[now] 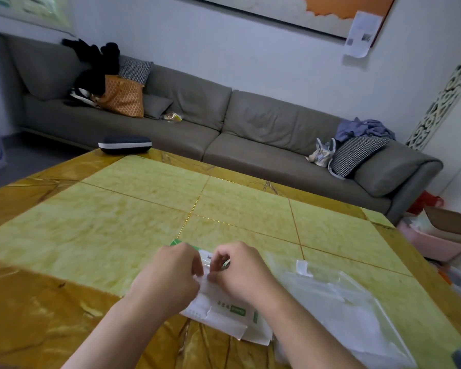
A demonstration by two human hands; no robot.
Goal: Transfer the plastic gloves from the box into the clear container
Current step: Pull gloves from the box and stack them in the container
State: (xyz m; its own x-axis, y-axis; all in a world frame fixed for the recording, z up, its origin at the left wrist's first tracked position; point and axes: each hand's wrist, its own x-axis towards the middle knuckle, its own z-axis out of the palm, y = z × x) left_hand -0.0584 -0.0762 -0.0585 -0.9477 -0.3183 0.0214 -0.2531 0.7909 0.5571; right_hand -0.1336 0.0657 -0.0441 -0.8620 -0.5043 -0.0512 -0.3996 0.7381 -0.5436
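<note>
1. My left hand [171,272] and right hand [240,272] meet over the white-and-green box [224,312], which lies flat near the bench's [144,209] near edge, about midway along it.
2. Both grips are curled in, fingertips clamped on something thin and pale at the far end of the box. I judge it to be the opening or the first of the plastic gloves [206,265], but the film is too faint and my fingers cover too much to be sure which.
3. The clear container [343,307] lies flat on the bench just beside the box, toward the right edge, with its small white tab [302,268] at its far side. I cannot tell whether its mouth is open.
4. To do this step well, I should pin the box down with my left hand so it does not slide on the glossy bench.
5. My right grip should pinch low on the stack and draw it out slowly and straight, since thin film likely clings and tears.
6. Before carrying anything over, the container's mouth needs to be spread, or the gloves will bunch at the edge.
7. Nothing looks moved into the container yet, so I judge the task to be at its start.
</note>
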